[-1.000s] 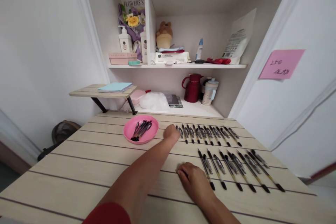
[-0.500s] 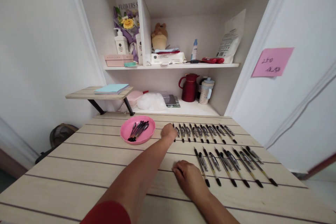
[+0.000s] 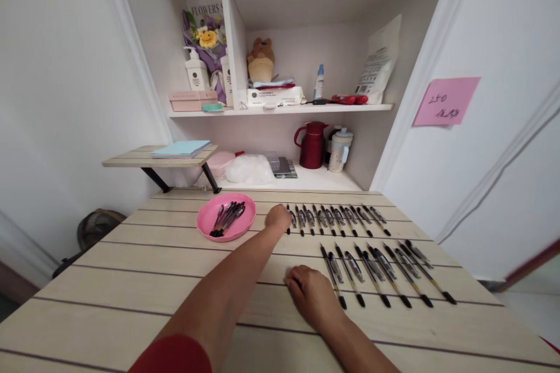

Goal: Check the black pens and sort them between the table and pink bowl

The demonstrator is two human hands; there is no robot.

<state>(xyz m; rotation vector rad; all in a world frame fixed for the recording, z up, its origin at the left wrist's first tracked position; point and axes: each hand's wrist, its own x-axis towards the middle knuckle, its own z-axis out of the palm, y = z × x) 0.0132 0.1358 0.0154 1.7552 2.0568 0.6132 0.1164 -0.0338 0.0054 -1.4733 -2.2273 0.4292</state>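
At the left end of the back row, my left hand (image 3: 278, 218) rests on the table, curled closed, right beside the leftmost pen (image 3: 288, 227). Its fingertips are hidden, so whether it grips anything cannot be made out. A back row of black pens (image 3: 339, 221), with caps lying beside them, extends to the right. Closer to me lies a front row of uncapped pens (image 3: 374, 274) with their caps between them. My right hand (image 3: 312, 297) lies curled in a loose fist left of the front row, with nothing visible in it. A pink dish (image 3: 202, 221) holds several more pens (image 3: 230, 218).
A small raised shelf (image 3: 118, 158) with blue paper (image 3: 181, 148) on it stands at the table's back left. Behind the table are a red jug (image 3: 312, 145), a lidded cup (image 3: 340, 151) and a white plastic bag (image 3: 249, 170). Shelves rise above them.
The view has shifted slightly, moving the scene a little left. My left hand stays at the back row's end, with slightly more of the leftmost pen and cap showing. My right hand stays put.
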